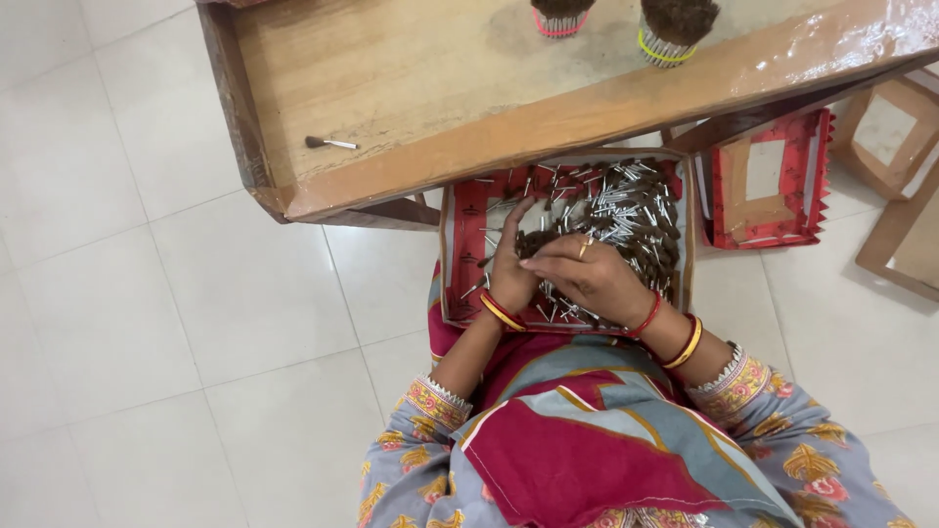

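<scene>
A shallow red-edged cardboard tray [460, 244] rests on my lap, filled with several small brushes [636, 210] with silver stems and dark brown tips. My left hand [511, 269] lies in the tray with its fingers stretched up over the loose brushes. My right hand [592, 274] sits next to it, fingers curled around a small bunch of brushes at the tray's middle. Both wrists carry red and yellow bangles.
A low wooden table [411, 88] stands just beyond the tray, with one loose brush [331, 144] on it and two banded bundles of brushes [675, 29] at its far edge. An empty red-edged tray [768, 186] and wooden stools [895, 137] stand to the right on the white tiled floor.
</scene>
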